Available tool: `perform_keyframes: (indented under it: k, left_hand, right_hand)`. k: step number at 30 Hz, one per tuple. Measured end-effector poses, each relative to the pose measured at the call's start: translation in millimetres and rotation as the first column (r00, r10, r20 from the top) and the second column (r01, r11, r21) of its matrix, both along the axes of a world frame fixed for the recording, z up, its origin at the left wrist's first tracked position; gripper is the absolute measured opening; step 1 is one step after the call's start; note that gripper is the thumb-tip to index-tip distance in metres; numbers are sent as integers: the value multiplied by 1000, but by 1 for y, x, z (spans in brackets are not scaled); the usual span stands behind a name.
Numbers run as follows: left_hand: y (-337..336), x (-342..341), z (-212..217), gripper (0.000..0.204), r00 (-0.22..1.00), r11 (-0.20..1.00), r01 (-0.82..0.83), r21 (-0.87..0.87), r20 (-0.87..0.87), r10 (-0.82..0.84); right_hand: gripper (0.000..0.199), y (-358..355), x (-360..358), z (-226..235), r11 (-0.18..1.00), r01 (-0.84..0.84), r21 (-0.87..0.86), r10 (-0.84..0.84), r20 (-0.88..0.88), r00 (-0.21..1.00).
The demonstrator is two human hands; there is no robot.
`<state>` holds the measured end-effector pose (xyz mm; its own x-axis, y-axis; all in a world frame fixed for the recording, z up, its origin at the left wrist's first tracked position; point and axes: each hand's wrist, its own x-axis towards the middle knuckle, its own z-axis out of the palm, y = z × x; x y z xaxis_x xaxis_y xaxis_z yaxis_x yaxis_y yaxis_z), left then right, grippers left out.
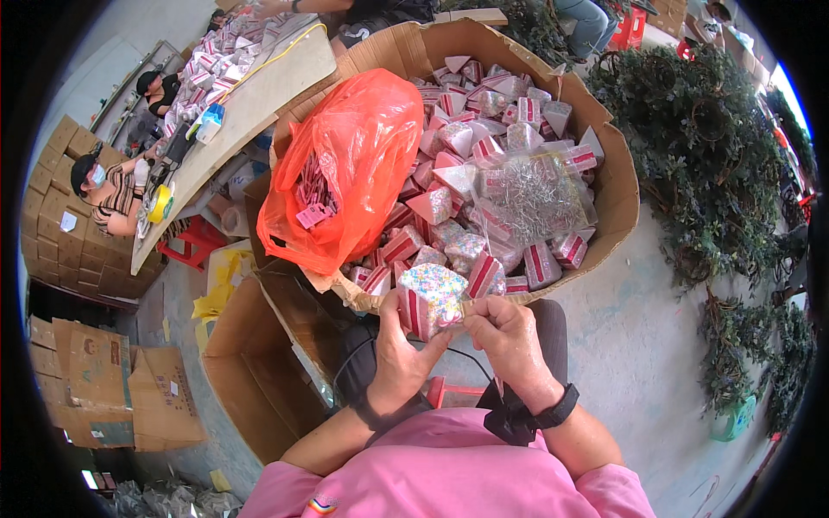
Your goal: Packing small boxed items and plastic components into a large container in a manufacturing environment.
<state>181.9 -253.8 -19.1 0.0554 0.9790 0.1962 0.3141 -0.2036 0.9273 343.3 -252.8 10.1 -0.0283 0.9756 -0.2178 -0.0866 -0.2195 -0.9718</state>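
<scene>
A person in a pink top holds a small wedge-shaped ornament with red-and-white striped sides and a top speckled in pastel sprinkles just above the lap, at the near rim of a large open brown cardboard box. The left hand wraps around the wedge's lower left side, fingers curled up against its striped face, while the right hand is closed in a pinch at the wedge's right edge, thumb and fingertips pressed together on it. Both wrists wear dark bands. The box is heaped with many more red, white and pink wedge-shaped pieces; a clear plastic bag of small silvery metal bits lies on top of them at the right, and a bulging orange plastic bag holding pink tags slumps over the box's left wall. A second, lower brown cardboard box stands open beside the person's left knee. Dark green artificial wreaths are piled on the concrete floor to the right. At upper left, other workers sit at a long pale table strewn with similar pieces.
</scene>
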Motion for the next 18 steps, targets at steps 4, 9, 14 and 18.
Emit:
perform_keyframes:
  k: [4, 9, 14, 18]
  left_hand:
    - [3, 2, 0, 73, 998, 1000, 2, -15, -61, -3]
    - [11, 9, 8, 69, 884, 937, 209, -279, 463, -59]
    - [13, -14, 9, 66, 772, 869, 222, -442, 624, 120]
    - [79, -77, 37, 50, 811, 946, 90, -312, 574, 112]
  right_hand:
    - [6, 4, 2, -1, 1000, -3, 15, 2, 70, 998]
    - [9, 14, 3, 6, 977, -42, -208, -39, -368, 929]
    - [16, 17, -5, 7, 993, -45, -110, 24, -184, 983]
    - [16, 12, 3, -1, 978, 22, -209, -75, -249, 966]
